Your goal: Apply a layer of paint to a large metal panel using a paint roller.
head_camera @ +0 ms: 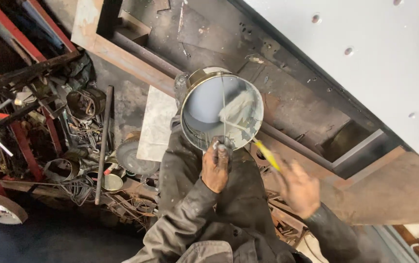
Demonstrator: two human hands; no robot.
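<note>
While left hand (215,168) grips paint can (221,108), right hand (299,189) dips yellow-handled brush (248,127)

floor (48,238) was dark and grimy. scrap lay straight on it: long metal rod (104,141), tangled wires (80,187), round disc (134,158), small tin lid (112,182), pale flat sheet (157,122).

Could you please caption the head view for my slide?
Left hand holds paint can; right hand dips brush.
</note>
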